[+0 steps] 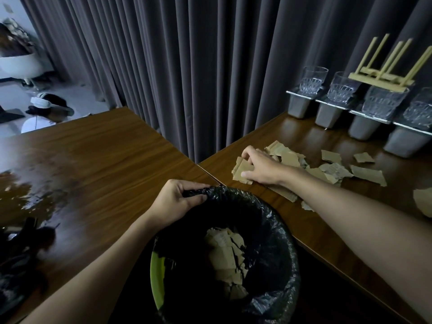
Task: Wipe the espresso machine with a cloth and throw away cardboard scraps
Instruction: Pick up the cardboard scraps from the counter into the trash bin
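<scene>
A bin (275, 230) lined with a black plastic bag stands below the corner where two wooden tables meet, with torn cardboard pieces (228, 256) inside it. My left hand (177, 202) grips the bag's rim at the bin's far left edge. Several brown cardboard scraps (332, 171) lie spread on the right table. My right hand (259, 168) rests on the left end of that pile, fingers closed around a flat scrap (242, 170). No espresso machine or cloth is in view.
Grey metal containers (327, 115) with clear glasses (312, 80) on top line the right table's back edge; a small wooden rack (383, 76) lies upside down on one glass. Dark curtains hang behind. The left table (93, 164) has a dark object at its near-left edge.
</scene>
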The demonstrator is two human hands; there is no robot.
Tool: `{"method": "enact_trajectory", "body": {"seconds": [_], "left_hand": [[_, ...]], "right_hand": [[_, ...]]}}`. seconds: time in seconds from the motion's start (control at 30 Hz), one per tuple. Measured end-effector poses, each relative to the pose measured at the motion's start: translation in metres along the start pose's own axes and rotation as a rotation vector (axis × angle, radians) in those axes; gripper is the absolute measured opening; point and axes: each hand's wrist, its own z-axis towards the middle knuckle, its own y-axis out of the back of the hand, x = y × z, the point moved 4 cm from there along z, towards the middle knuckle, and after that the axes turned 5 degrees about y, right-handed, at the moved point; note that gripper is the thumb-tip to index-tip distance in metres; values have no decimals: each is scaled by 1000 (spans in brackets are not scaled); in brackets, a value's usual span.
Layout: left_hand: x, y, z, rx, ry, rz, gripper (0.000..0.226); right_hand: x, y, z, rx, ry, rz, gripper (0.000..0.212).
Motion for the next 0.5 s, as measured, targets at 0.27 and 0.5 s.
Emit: {"method": "enact_trajectory", "body": {"seconds": [0.27, 0.5], "left_hand": [[-2, 0, -2, 2, 36, -21, 24], [-2, -2, -3, -2, 87, -41, 22]], "right_hand": [[13, 20, -30, -310, -68, 620, 18], [43, 0, -100, -157, 77, 576, 39]]}}
